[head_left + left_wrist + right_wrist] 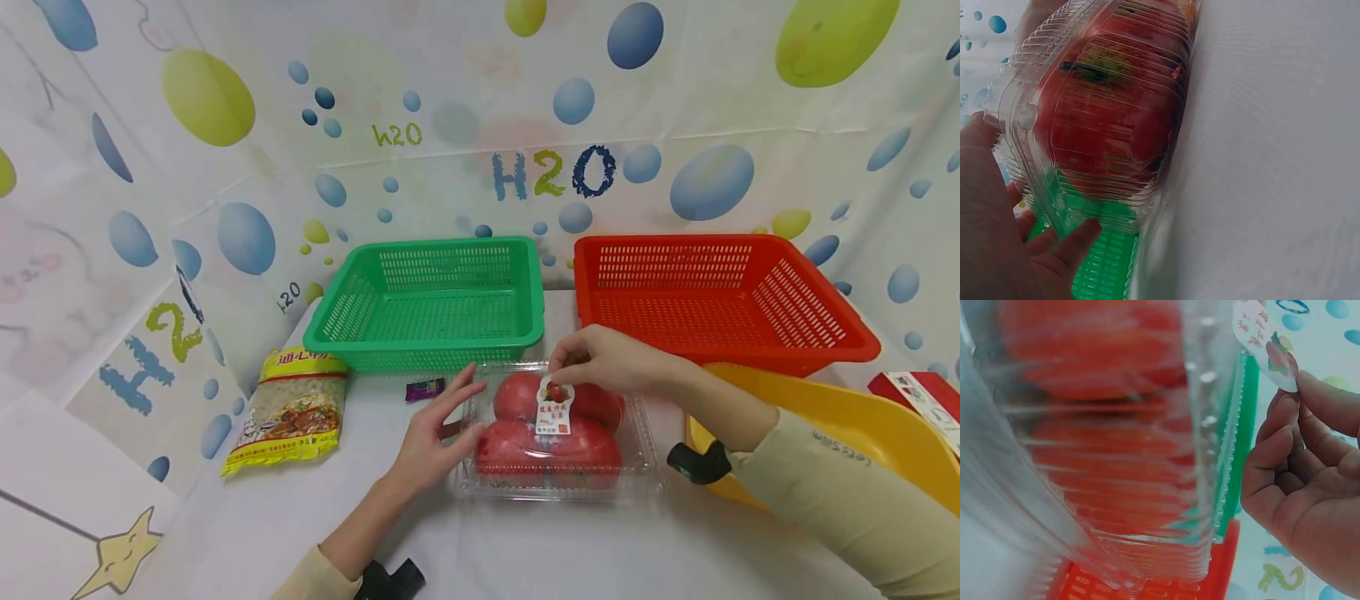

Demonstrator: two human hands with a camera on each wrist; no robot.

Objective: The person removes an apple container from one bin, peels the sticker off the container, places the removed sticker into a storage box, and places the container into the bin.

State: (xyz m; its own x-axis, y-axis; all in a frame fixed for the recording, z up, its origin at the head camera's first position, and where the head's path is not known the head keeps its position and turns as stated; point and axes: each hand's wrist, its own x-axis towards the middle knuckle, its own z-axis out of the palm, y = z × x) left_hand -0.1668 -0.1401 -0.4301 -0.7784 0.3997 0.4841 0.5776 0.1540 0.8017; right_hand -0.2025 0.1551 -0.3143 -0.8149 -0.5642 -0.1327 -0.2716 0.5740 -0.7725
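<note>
A clear plastic clamshell box [558, 433] of red tomatoes [547, 446] lies on the white table [525, 550], close to me. My left hand [442, 425] rests with straight fingers against the box's left side [1072, 156]. My right hand [600, 360] pinches the top of the white label sticker [556, 408] on the lid; in the right wrist view the label [1266, 344] is lifted off the box [1116, 456] and held at the fingertips [1285, 412].
A green basket [431, 302] and a red basket [712, 296] stand behind the box. A yellow noodle packet [292, 410] lies at the left, a small purple wrapper [425, 388] near the green basket. A yellow bin [847, 433] and a red carton [918, 400] are at the right.
</note>
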